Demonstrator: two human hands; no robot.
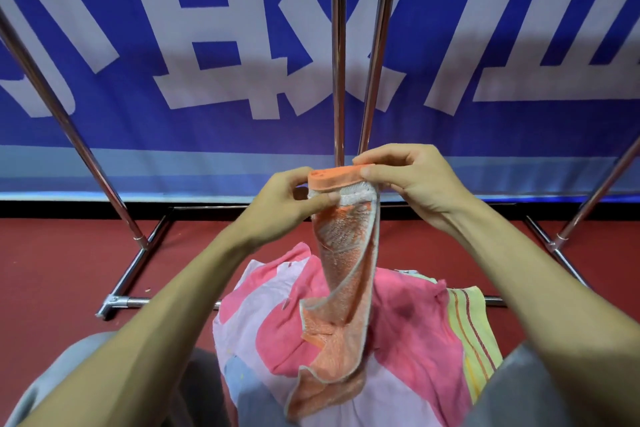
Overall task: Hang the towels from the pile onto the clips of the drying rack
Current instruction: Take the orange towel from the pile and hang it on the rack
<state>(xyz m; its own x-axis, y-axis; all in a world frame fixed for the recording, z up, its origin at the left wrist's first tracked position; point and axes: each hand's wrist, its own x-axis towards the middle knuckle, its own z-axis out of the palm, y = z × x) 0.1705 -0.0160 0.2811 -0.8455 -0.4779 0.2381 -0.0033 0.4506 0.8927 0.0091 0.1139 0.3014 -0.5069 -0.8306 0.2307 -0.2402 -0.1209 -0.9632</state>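
— What stood at nine o'clock in the view?
— A slanted chrome rack leg (69, 128), running down to the red floor (52, 281). No clip showed anywhere, so I could not tell how far off one was.

— And the hands?
— The left grip (291, 204) was narrow, thumb and fingers pinching the nine o'clock end of the top edge of the orange terry towel with pale trim (346, 253). Two upright chrome rack poles (338, 62) rose at twelve o'clock behind it. The right grip (408, 180) was narrow too, pinching the folded orange hem at the three o'clock end.

— Where was the rest of that towel?
— It hung twisted toward six o'clock. Its lower end seemed to rest on the pink and lilac towel (277, 329) topping the pile, and a yellow striped towel (478, 322) lay at the pile's three o'clock side.

— What did the step call for?
— I judged it was sorting out the top edge before clipping. The two pinches sat close together with the hem doubled over between them. They wanted to part toward nine and three o'clock until the edge ran flat and single. A lift toward twelve o'clock would let the twist fall out and free the tail from the pile. Each pinch should have sat a little below the hem, leaving an edge for a clip to bite.
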